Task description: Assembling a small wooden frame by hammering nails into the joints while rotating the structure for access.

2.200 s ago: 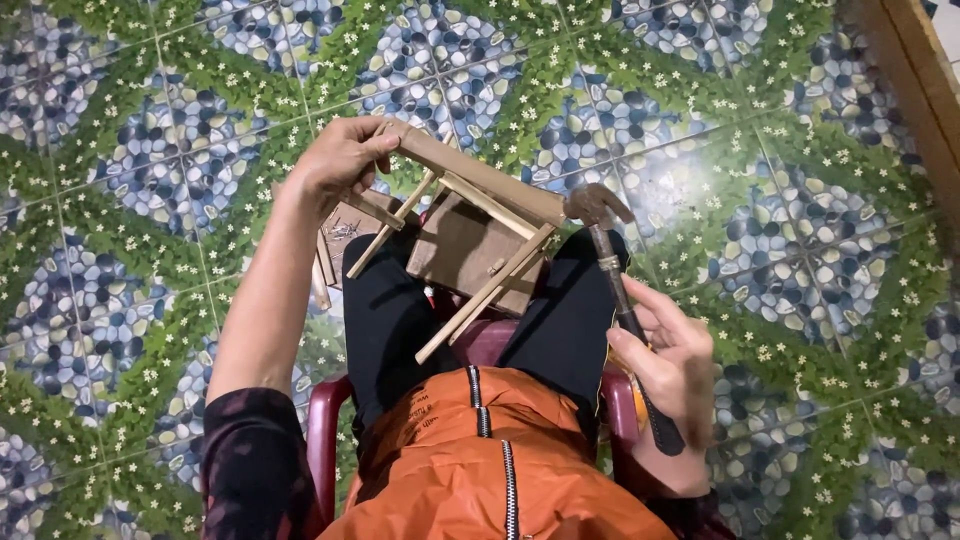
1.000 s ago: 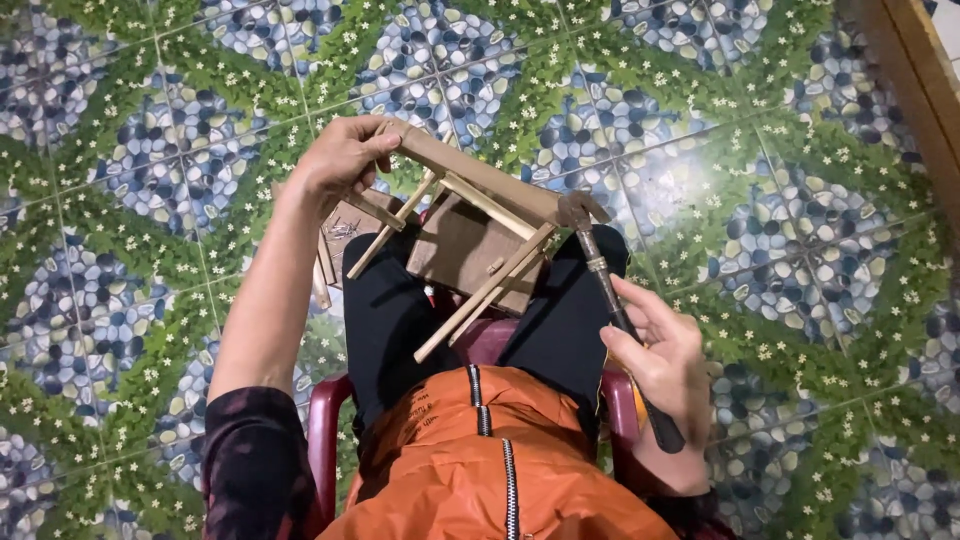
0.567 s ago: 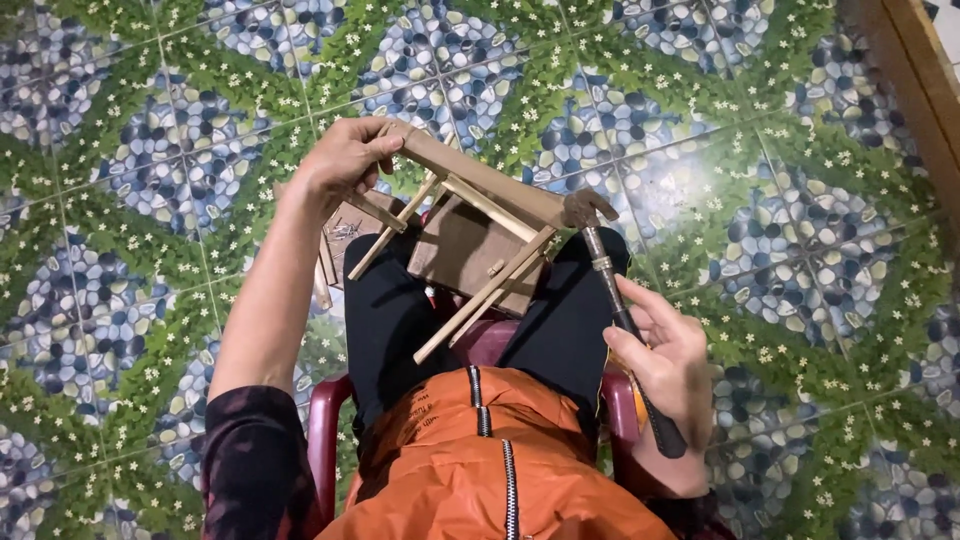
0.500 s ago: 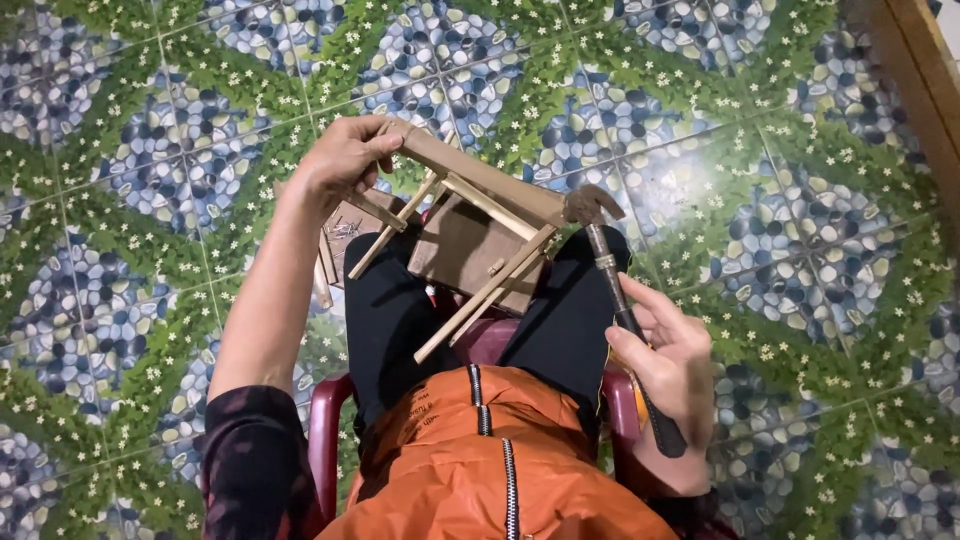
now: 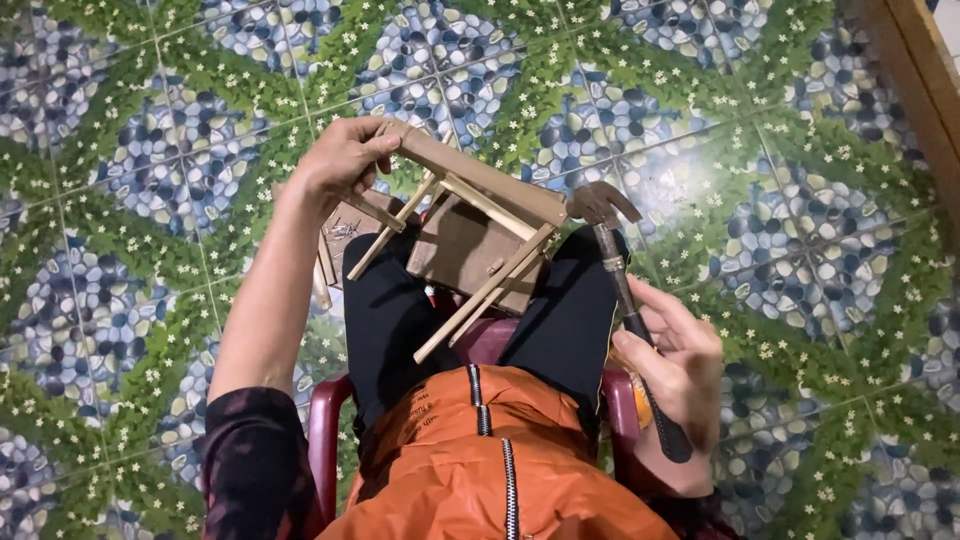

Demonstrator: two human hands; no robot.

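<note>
Low in the frame, above the orange zipped jacket (image 5: 500, 470), the right hand (image 5: 680, 385) has its grip wrapped tight on the dark-handled claw hammer (image 5: 625, 290), whose head has lifted slightly off the frame's corner after a tap half a second ago. Further up, at centre, the small wooden slatted frame (image 5: 480, 230) rests on the lap, unmoved, the left hand's (image 5: 340, 160) grip clamped on its far end over the green-and-blue pebble-patterned floor (image 5: 150, 150).

Home: patterned floor tiles (image 5: 700, 130), plastic chair (image 5: 325, 440)

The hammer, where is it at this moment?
In the head view, the hammer is on the right side, held in the right hand, its head beside the right end of the wooden frame.
</note>
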